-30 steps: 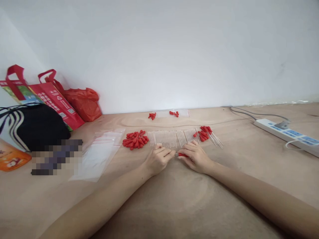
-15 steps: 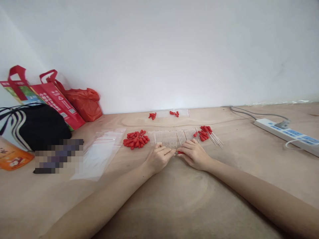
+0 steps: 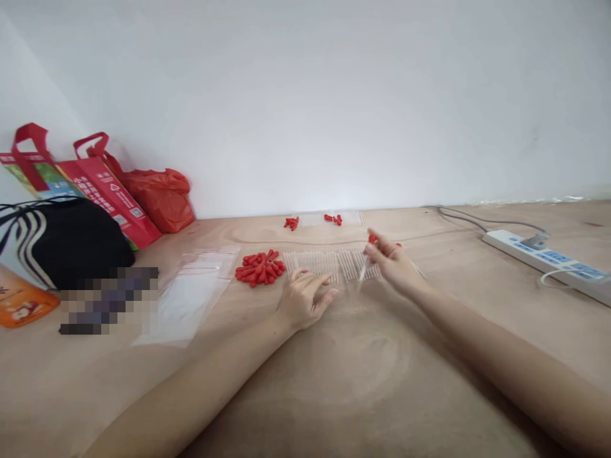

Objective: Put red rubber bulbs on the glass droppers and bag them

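Wooden and pale, the surface (image 3: 305, 407) is bearing clear plastic bags (image 3: 184, 305) at left. A row of thin clear tubes (image 3: 315, 263) is stretching across the middle. The left hand (image 3: 304, 298) is sitting released and loosely spread at the row's near edge. The right hand (image 3: 390, 261) is pinching a dropper (image 3: 372, 238). Red bulbs (image 3: 259, 267) are lying heaped beside the row. That dropper is slanting tube-down over the row's right part.

Left hand (image 3: 303, 299) bare, slim-fingered; left forearm (image 3: 210, 374) bare, small spot (image 3: 274, 333) near wrist end. Right hand (image 3: 392, 262) bare, outline slightly blurred; right forearm (image 3: 491, 348) bare, tapering toward hand.
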A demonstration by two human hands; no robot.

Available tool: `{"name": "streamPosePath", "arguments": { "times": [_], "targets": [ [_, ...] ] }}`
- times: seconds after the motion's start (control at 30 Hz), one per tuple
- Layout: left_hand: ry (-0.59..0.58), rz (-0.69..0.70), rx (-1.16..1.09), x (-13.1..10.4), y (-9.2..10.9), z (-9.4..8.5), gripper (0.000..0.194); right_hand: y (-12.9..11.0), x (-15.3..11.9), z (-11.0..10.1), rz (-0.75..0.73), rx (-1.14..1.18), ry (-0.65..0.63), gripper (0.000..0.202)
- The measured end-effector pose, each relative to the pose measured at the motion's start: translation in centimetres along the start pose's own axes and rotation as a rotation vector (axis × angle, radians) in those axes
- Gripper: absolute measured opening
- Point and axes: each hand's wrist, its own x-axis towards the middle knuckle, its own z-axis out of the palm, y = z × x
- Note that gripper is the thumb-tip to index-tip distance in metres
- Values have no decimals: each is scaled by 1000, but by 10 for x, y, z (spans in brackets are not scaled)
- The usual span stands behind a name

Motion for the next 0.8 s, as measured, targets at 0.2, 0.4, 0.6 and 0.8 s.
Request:
{"name": "streamPosePath", "arguments": {
  "times": [0.2, 0.4, 0.6, 0.8],
  "targets": [
    [-62, -17, 51, 1, 0, 3, 14, 34, 33, -76, 50, -712, 243, 49],
    [-114, -35, 87, 1, 0, 3, 13, 57, 31, -74, 39, -836, 199, 40],
    [-126, -41, 93, 1, 0, 2, 12, 61, 30, -69, -13, -873, 205, 45],
    [-134, -48, 111, 1, 0, 2, 13, 49, 25, -59, -318, -872, 22, 35]
  ]
}}
